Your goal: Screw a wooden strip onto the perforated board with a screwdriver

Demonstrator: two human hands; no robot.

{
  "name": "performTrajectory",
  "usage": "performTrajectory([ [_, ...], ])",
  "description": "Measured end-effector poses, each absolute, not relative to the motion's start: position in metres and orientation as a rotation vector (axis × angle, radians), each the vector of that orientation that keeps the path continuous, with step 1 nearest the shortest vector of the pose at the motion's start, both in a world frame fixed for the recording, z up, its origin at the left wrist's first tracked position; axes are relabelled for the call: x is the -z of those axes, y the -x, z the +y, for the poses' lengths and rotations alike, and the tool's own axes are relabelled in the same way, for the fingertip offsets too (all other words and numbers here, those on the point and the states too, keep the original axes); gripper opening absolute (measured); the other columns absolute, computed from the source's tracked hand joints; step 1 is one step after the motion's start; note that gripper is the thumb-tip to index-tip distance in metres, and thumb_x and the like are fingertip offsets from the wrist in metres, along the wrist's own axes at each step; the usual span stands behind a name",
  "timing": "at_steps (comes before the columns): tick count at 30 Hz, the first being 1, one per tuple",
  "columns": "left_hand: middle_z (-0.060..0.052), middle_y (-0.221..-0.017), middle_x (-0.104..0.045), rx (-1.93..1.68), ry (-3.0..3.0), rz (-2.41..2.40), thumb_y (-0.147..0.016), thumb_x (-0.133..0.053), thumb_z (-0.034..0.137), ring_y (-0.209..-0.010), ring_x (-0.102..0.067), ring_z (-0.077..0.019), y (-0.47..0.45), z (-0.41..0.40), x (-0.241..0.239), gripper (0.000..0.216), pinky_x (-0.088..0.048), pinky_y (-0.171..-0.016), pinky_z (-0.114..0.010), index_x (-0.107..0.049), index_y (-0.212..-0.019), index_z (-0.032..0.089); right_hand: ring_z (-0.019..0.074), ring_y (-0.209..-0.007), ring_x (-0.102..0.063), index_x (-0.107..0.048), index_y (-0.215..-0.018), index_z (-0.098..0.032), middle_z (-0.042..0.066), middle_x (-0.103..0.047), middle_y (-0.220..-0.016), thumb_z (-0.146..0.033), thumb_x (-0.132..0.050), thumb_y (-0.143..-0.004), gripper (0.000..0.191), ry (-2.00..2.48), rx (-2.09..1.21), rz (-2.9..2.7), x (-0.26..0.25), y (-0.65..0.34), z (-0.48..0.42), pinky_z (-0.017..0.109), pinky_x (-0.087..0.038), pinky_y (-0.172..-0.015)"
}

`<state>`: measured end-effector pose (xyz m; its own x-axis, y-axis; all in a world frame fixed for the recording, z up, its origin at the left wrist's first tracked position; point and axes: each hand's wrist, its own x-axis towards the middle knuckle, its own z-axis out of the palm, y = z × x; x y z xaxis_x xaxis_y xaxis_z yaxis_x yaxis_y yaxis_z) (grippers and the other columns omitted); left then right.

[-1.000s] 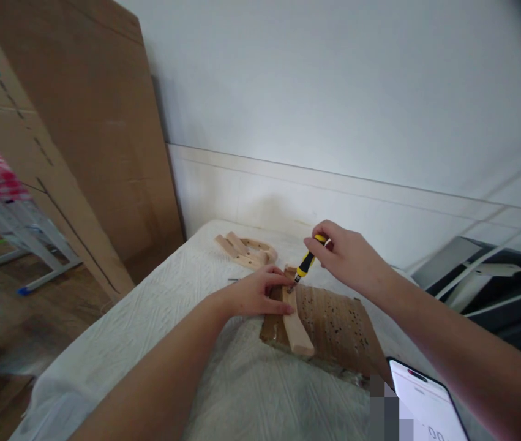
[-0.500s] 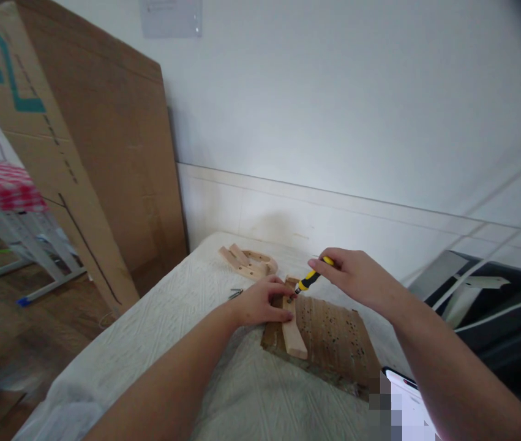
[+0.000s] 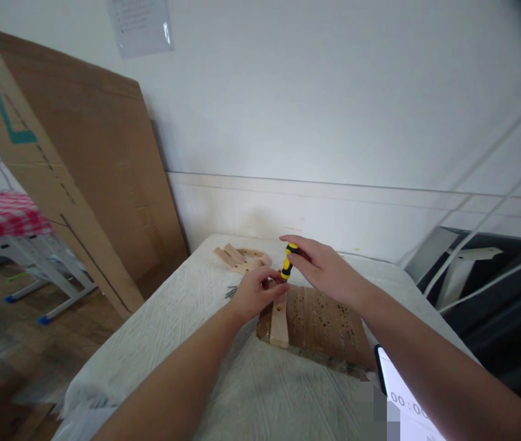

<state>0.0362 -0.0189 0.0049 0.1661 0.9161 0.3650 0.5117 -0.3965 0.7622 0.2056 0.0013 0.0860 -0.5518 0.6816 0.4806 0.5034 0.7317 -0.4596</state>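
Note:
My right hand (image 3: 322,263) is wrapped around a yellow-and-black screwdriver (image 3: 287,264), which stands nearly upright with its tip pointing down. Close below its handle, my left hand (image 3: 256,293) is closed in a pinch around the tip area, at the far end of a pale wooden piece (image 3: 280,324); whatever is between those fingers is hidden. The wooden piece lies along the left side of a brown board (image 3: 319,321) full of small holes. A dark hole shows in the piece, just on my side of the left fingers.
More pale wooden parts (image 3: 242,258), one of them curved, lie behind my left hand. Several screws (image 3: 231,291) rest on the white cloth (image 3: 163,343). A phone (image 3: 402,392) sits by my right forearm. A tall cardboard box (image 3: 99,153) stands at left, the wall behind.
The screwdriver has swung from a slant to nearly upright, and my right hand has moved left with it. My left fingers have shifted to the wooden piece's far end. The camera view has turned slightly.

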Motion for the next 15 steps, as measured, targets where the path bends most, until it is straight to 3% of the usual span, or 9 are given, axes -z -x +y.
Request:
performTrajectory([
  [3,0.000,-0.069,-0.059,-1.151,-1.956,1.355,-0.080,-0.058,0.034,-0.060,-0.046,-0.0108,-0.0372,-0.0164,-0.0014,0.019,-0.036,-0.058,-0.024,-0.065,-0.081,0.016,0.0202,-0.097,-0.058,-0.051,-0.128,-0.019,0.012,-0.061,-0.108,-0.025,-0.042,-0.088,0.041,0.861,-0.331,-2.296,-0.0851,-0.2045,0.0010,0.038,-0.045,-0.085],
  [7,-0.003,-0.079,-0.064,-1.161,-2.024,1.284,-0.083,-0.055,0.033,-0.070,-0.053,-0.0134,-0.0362,-0.0144,-0.0015,0.020,-0.041,-0.067,-0.026,-0.066,-0.083,0.017,0.0185,-0.093,-0.060,-0.044,-0.134,-0.022,0.011,-0.062,-0.111,-0.021,-0.042,-0.087,0.047,0.837,-0.436,-2.284,-0.0845,-0.2044,0.0017,0.038,-0.048,-0.082],
  [11,-0.002,-0.081,-0.065,-1.147,-1.996,1.349,-0.081,-0.057,0.034,-0.070,-0.053,-0.0134,-0.0364,-0.0154,-0.0019,0.020,-0.041,-0.066,-0.026,-0.067,-0.087,0.018,0.0156,-0.075,-0.062,-0.055,-0.121,-0.022,0.007,-0.067,-0.097,-0.027,-0.050,-0.085,0.036,0.867,-0.483,-2.250,-0.0810,-0.2023,0.0044,0.033,-0.050,-0.073],
  [15,0.001,-0.075,-0.062,-1.225,-1.919,1.449,-0.076,-0.063,0.034,-0.059,-0.047,-0.0106,-0.0379,-0.0161,-0.0006,0.019,-0.038,-0.058,-0.024,-0.065,-0.087,0.019,0.0153,-0.074,-0.061,-0.055,-0.117,-0.020,0.006,-0.067,-0.093,-0.029,-0.054,-0.083,0.035,0.885,-0.473,-2.229,-0.0781,-0.1991,0.0053,0.032,-0.049,-0.072],
])
